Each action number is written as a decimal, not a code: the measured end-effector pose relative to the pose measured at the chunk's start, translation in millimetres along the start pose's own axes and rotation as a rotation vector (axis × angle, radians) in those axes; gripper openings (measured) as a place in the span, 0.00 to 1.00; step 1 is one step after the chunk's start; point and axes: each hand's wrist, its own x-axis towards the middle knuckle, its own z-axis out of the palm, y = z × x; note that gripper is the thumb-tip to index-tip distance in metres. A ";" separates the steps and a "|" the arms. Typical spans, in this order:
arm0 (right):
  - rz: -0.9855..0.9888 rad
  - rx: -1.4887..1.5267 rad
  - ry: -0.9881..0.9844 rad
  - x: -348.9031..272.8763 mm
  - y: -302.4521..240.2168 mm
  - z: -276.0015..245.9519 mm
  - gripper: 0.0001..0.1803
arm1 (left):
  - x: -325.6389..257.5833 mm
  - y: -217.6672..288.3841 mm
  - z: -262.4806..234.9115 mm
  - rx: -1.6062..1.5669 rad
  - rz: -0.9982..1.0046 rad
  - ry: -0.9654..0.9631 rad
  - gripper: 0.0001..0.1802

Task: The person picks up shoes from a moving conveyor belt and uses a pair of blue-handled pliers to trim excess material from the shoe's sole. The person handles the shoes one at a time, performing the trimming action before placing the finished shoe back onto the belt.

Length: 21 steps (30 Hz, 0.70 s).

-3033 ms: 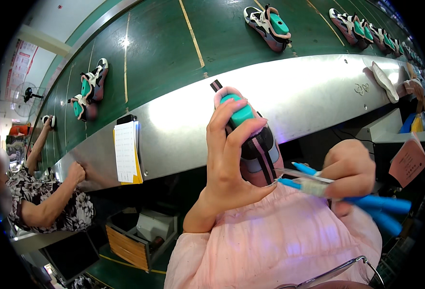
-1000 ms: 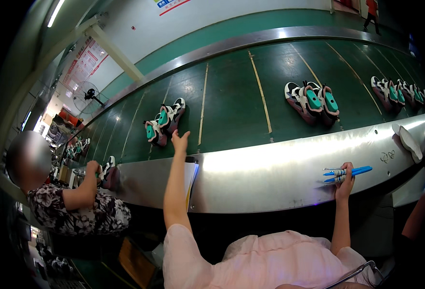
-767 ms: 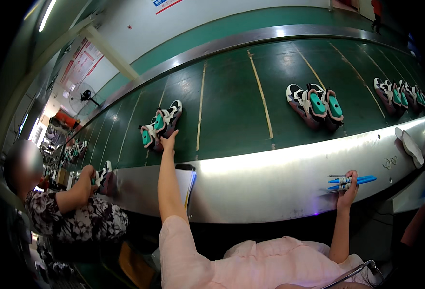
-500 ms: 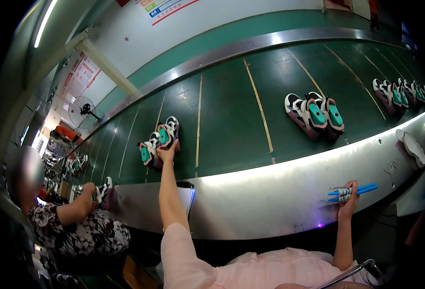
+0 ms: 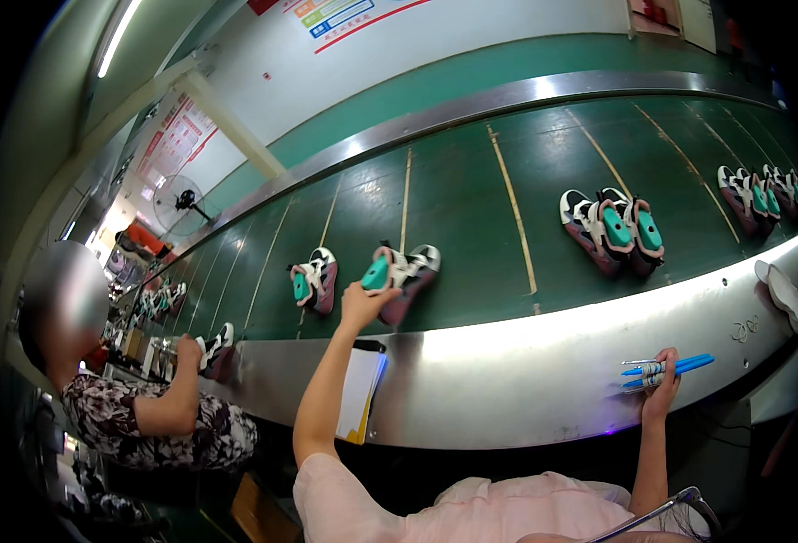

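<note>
The fingers (image 5: 372,291) of the left hand (image 5: 363,303) are closed around the heel end of a teal, white and maroon sneaker (image 5: 401,276), which rests on the green conveyor belt (image 5: 471,208), just beside its mate (image 5: 313,281); the arm is stretched out over the steel edge (image 5: 544,362) of the line. The right hand (image 5: 660,385) is curled shut on blue pens (image 5: 666,371), held against that steel edge, well apart from the shoe. By the look of it, the step in hand is setting the sneaker on the belt; the next move would call for the fingers to let go cleanly, leaving the shoe flat. Another pair of sneakers (image 5: 612,231) lies further right; a clipboard with paper (image 5: 361,394) hangs below; a co-worker (image 5: 137,398) sits to the left.
</note>
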 end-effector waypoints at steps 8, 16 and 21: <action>-0.016 0.012 0.090 9.5 27.9 -13.1 0.11 | -191.4 97.7 21.6 -0.160 0.164 0.008 0.35; 0.007 0.012 0.056 -4.6 9.6 2.8 0.11 | -268.9 151.7 58.4 0.012 0.017 0.018 0.49; 0.007 0.084 0.089 -7.4 10.4 5.3 0.10 | -255.2 157.5 23.5 -0.098 0.028 -0.291 0.41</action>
